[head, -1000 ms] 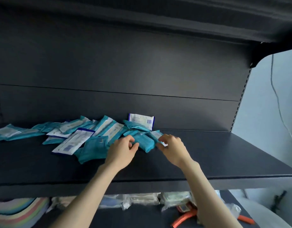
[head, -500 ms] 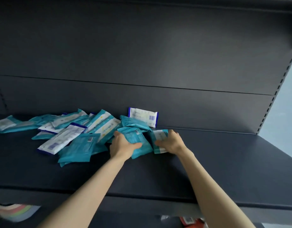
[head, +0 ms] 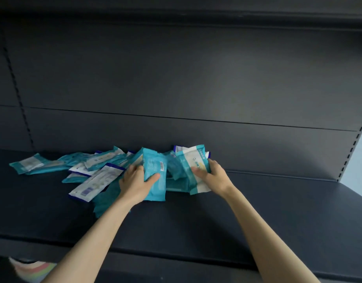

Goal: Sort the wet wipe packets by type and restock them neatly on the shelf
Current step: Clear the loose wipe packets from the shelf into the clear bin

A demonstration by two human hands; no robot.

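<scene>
The left hand's (head: 135, 183) thumb (head: 153, 177) lies across the face of a plain teal packet (head: 155, 186), with the fingers curled behind its left edge. It grips the packet upright, the lower edge close to the shelf (head: 257, 211). This packet is solid turquoise with small print and a little barcode patch near its upper right corner.

The right hand (head: 215, 178) pinches a teal-and-white packet (head: 193, 166), thumb on the front and fingers wrapped round its right side. This packet tilts to the left. It has a white middle panel with faint yellow and dark marks, and teal bands along its edges.

Between and behind the two held packets, just right of the frame's centre, sit more teal packets, crumpled together. A white packet with dark blue edges (head: 179, 148) peeks up behind them against the back panel (head: 176, 78).

To the left of centre the loose heap (head: 98, 162) spreads across the shelf, overlapping and lying at all angles. A long white packet with dark blue ends (head: 94, 182) lies on top, slanted. A darker teal packet (head: 106, 199) lies under the left wrist. One teal-and-white packet (head: 27, 165) lies furthest out at the left edge.

Striped coloured material (head: 33, 268) shows in the lower left corner, below the shelf.
</scene>
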